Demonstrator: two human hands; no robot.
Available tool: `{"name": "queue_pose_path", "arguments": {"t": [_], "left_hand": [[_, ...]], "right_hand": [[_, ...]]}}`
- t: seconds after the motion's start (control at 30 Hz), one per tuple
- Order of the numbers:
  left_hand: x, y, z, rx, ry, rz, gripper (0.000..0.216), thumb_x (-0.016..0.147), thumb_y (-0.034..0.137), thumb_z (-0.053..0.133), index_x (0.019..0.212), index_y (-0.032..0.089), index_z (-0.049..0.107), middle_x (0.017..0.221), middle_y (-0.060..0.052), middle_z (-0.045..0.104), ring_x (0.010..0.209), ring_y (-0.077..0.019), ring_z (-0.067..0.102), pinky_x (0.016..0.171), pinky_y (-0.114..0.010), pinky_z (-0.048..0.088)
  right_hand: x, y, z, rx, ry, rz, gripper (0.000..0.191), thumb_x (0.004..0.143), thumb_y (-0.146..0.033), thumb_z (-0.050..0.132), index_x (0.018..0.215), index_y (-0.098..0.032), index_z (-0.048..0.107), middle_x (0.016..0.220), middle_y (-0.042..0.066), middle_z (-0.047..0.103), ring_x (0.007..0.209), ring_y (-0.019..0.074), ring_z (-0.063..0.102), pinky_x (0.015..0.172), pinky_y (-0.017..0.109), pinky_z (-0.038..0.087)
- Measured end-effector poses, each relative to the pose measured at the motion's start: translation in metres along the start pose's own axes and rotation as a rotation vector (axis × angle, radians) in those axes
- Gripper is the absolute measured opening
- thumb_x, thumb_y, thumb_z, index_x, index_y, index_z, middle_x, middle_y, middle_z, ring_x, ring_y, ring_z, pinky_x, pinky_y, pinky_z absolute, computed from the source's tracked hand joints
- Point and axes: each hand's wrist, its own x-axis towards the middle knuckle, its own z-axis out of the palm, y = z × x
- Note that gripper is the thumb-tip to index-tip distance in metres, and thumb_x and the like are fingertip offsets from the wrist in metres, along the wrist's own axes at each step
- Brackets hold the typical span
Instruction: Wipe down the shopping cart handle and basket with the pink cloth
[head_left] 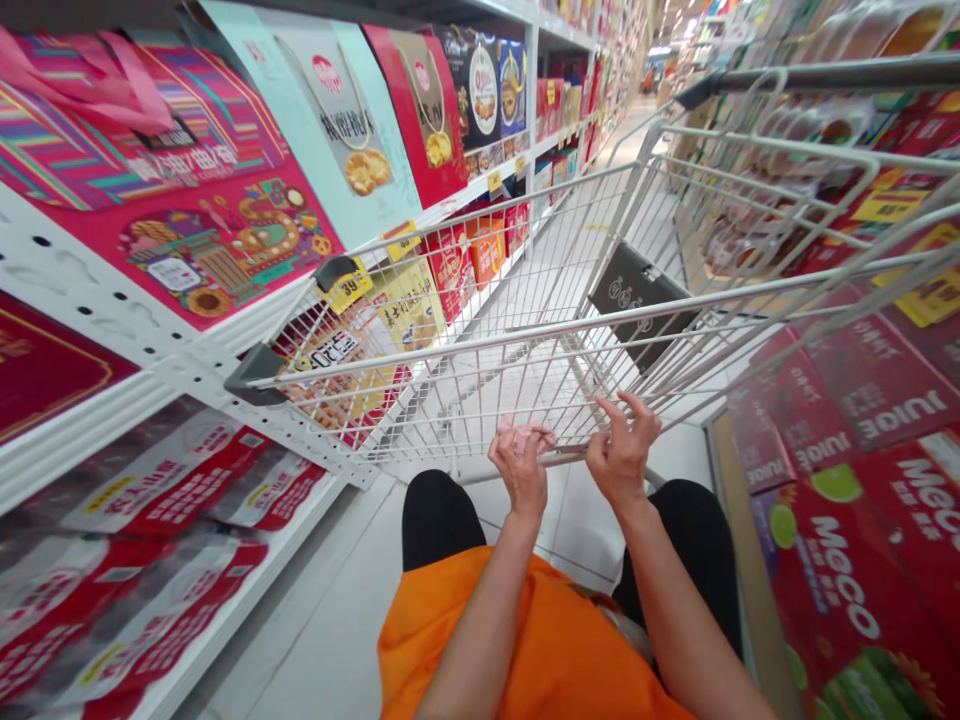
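A white wire shopping cart (480,330) fills the middle of the aisle in front of me, with nothing visible in its basket. My left hand (520,466) is wrapped round the cart's handle bar. My right hand (621,450) grips the same bar just to the right, with its fingers curled over the wire. A dark fold-down seat panel (637,300) with white symbols hangs at the cart's rear wall. My orange top and dark trousers show below.
Shelves on the left carry a pink gift box (202,240), pale cookie gift bags (337,130) and red packs lower down. Stacked red juice cartons (862,500) stand on the right. The white tiled aisle floor (330,620) runs ahead between them.
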Motion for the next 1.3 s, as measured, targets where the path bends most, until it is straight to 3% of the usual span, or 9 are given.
{"name": "queue_pose_path", "arguments": {"t": [0.1,0.27,0.5,0.63,0.77,0.97,1.07,1.2,1.3], "left_hand": [[0.012,0.013,0.001,-0.049,0.051,0.081,0.035,0.085,0.0,0.06,0.099,0.026,0.078,0.121,-0.011,0.048,0.119,-0.0269,0.043,0.104,-0.044,0.042],[0.016,0.024,0.022,-0.049,0.048,0.199,0.032,0.086,0.006,0.068,0.104,0.031,0.077,0.117,-0.009,0.055,0.118,-0.0259,0.043,0.105,-0.042,0.042],[-0.01,0.02,0.024,0.054,-0.084,0.075,0.03,0.087,0.008,0.066,0.106,0.028,0.078,0.121,-0.011,0.055,0.118,-0.0277,0.045,0.104,-0.047,0.046],[0.009,0.045,0.024,-0.04,-0.005,0.096,0.027,0.088,0.01,0.066,0.101,0.029,0.079,0.122,-0.01,0.05,0.12,-0.0274,0.043,0.106,-0.047,0.045],[0.022,0.063,0.038,-0.08,0.024,0.151,0.021,0.088,0.018,0.073,0.104,0.03,0.078,0.12,-0.009,0.05,0.123,-0.0278,0.042,0.108,-0.047,0.044],[-0.014,0.044,0.05,-0.002,-0.024,0.169,0.028,0.088,0.009,0.068,0.106,0.028,0.077,0.116,-0.009,0.056,0.119,-0.0277,0.046,0.103,-0.046,0.048],[-0.022,0.04,0.044,-0.008,-0.096,0.122,0.032,0.086,0.005,0.066,0.103,0.029,0.078,0.118,-0.009,0.057,0.118,-0.0277,0.047,0.101,-0.045,0.048],[0.004,0.057,0.034,-0.086,-0.05,0.108,0.027,0.088,0.01,0.065,0.099,0.029,0.08,0.118,-0.01,0.052,0.122,-0.0282,0.044,0.105,-0.046,0.045],[0.025,0.075,0.036,-0.129,0.052,0.1,0.025,0.089,0.012,0.065,0.096,0.029,0.081,0.118,-0.01,0.048,0.122,-0.0286,0.042,0.109,-0.048,0.042]], "right_hand": [[0.002,0.011,-0.002,-0.103,0.046,0.054,0.056,0.075,-0.007,0.048,0.129,-0.019,0.056,0.131,0.015,0.055,0.131,0.0316,0.047,0.106,0.048,0.032],[0.008,0.027,-0.004,-0.217,-0.186,0.007,0.054,0.075,-0.007,0.047,0.126,-0.02,0.059,0.124,0.01,0.066,0.136,0.0294,0.047,0.109,0.046,0.019],[0.01,0.027,-0.005,-0.193,-0.202,0.021,0.06,0.073,-0.005,0.048,0.13,-0.021,0.06,0.128,0.01,0.067,0.136,0.029,0.048,0.107,0.045,0.022],[0.009,0.025,-0.009,-0.194,-0.201,0.009,0.061,0.074,-0.005,0.047,0.132,-0.02,0.06,0.135,0.012,0.066,0.14,0.0294,0.047,0.108,0.046,0.023],[0.01,0.023,-0.016,-0.182,-0.22,-0.019,0.062,0.073,-0.005,0.045,0.131,-0.02,0.061,0.141,0.013,0.064,0.143,0.0277,0.046,0.11,0.045,0.023],[0.008,0.027,-0.021,-0.136,-0.221,-0.048,0.063,0.073,-0.002,0.044,0.131,-0.02,0.061,0.138,0.011,0.066,0.14,0.0258,0.05,0.113,0.045,0.023],[0.007,0.034,-0.024,-0.088,-0.105,0.006,0.06,0.073,-0.001,0.043,0.126,-0.021,0.063,0.13,0.011,0.067,0.127,0.0251,0.058,0.11,0.045,0.029],[0.01,0.05,-0.03,-0.171,0.07,0.158,0.06,0.072,-0.006,0.047,0.128,-0.021,0.063,0.142,0.016,0.051,0.128,0.0333,0.05,0.105,0.052,0.036],[0.014,0.063,-0.032,-0.202,-0.04,0.134,0.07,0.072,-0.005,0.046,0.138,-0.026,0.058,0.15,0.013,0.045,0.137,0.0334,0.044,0.107,0.054,0.037]]}}
